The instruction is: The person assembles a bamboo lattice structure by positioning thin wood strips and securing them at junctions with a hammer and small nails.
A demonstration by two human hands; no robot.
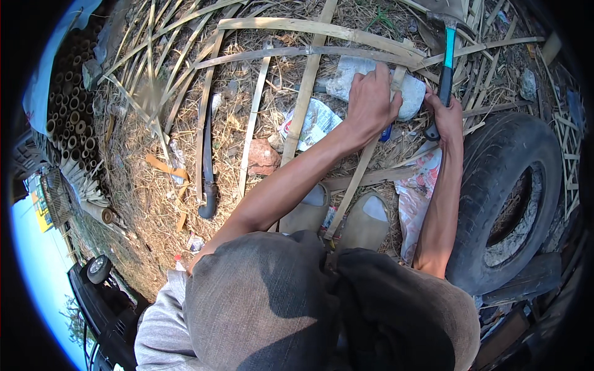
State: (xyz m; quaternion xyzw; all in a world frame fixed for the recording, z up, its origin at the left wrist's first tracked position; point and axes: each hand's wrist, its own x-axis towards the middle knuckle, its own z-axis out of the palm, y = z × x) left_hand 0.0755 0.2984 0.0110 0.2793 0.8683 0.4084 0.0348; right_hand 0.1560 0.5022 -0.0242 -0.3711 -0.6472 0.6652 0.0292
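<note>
The left hand [370, 102] presses, fingers curled, on a grey stone [408, 93] amid bamboo strips [304, 93]. Just right of the stone, the right hand [447, 117] is clenched around a hammer [447, 59]; a tyre [513, 191] lies below-right, a machete [207, 167] well left.

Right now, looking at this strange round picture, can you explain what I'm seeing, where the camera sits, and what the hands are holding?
The picture comes from a wide fisheye camera worn on a person's head, looking down, so straight edges bend near the rim. No machine is here, just two bare hands. The left hand presses on a pale stone where split bamboo strips cross. The right hand grips a hammer with a teal and black handle. The ground is dry straw. A long dark knife lies to the left, an old tyre to the right. The person's knees and shoes fill the lower middle.
</note>
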